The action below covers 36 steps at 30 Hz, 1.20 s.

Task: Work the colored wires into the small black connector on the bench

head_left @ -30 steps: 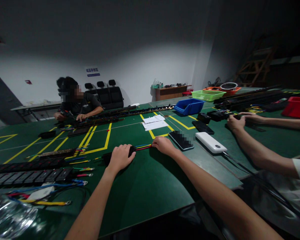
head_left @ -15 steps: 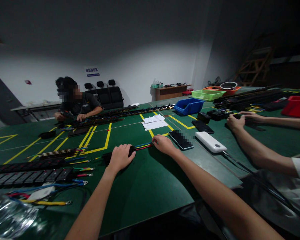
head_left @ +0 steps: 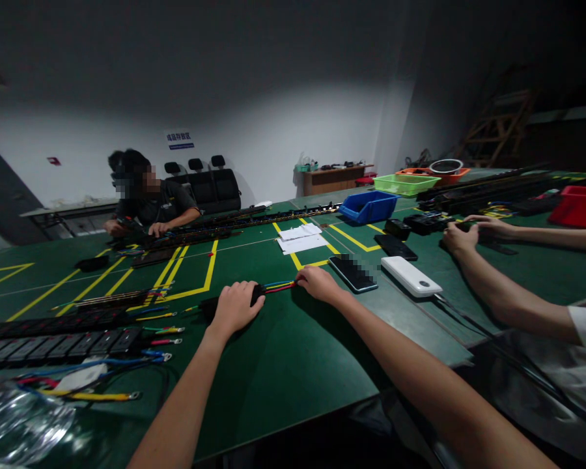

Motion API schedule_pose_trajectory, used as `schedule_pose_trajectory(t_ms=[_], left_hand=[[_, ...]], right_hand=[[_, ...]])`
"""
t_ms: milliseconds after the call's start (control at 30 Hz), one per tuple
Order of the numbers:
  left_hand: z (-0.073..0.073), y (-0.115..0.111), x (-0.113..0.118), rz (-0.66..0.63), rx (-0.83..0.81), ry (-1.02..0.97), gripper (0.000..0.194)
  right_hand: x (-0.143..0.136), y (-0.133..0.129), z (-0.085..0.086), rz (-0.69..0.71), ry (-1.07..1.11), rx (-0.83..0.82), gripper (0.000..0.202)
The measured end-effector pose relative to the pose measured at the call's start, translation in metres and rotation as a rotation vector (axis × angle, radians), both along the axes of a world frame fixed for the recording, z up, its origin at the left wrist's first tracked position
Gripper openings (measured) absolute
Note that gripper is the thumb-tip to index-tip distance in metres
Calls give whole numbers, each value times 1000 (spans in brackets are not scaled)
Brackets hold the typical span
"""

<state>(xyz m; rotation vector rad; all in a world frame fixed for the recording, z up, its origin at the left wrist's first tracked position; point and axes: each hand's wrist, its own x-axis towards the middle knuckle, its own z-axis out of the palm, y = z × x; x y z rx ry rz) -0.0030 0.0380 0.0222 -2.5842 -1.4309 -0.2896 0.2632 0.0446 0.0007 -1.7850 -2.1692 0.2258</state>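
Note:
My left hand (head_left: 236,305) is wrapped over a black block-shaped part (head_left: 208,310) lying on the green table, most of it hidden under the palm. Out of its right end run several wires (head_left: 279,285) in blue, yellow and red. The far ends of these wires are pinched in the fingers of my right hand (head_left: 316,281), and the tips cannot be seen. A short yellow-green wire (head_left: 191,309) sticks out at the block's left end. Just right of my right hand lies a phone (head_left: 352,273).
Long black socket strips (head_left: 63,346) with lugged wires lie at left, near clear plastic (head_left: 22,420). A white power bank (head_left: 410,276), papers (head_left: 300,239) and a blue bin (head_left: 368,206) are ahead and right. A co-worker's hands (head_left: 469,236) work at right; another person (head_left: 159,205) sits across.
My right hand has shifted very slightly left, still pinching the wire ends. My left hand stays in place on the black block.

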Motion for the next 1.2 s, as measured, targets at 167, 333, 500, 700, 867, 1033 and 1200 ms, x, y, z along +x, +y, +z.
schedule_pose_trajectory(t_ms=[167, 333, 500, 700, 867, 1033, 1200], left_hand=[[0, 0, -1, -9, 3, -10, 46], [1, 0, 0, -5, -17, -10, 47], [2, 0, 0, -6, -33, -17, 47], [-1, 1, -1, 0, -17, -10, 47], [1, 0, 0, -5, -20, -13, 46], [2, -1, 0, 3, -13, -7, 45], [2, -1, 0, 2, -23, -10, 46]], right_hand=[[0, 1, -1, -7, -4, -1, 20], [0, -1, 0, -1, -40, 24, 19], [0, -1, 1, -3, -45, 6, 19], [1, -2, -1, -23, -22, 48, 23], [2, 0, -2, -26, 4, 55, 23], [3, 1, -2, -11, 13, 65, 19], [3, 2, -2, 16, 17, 38, 20]])
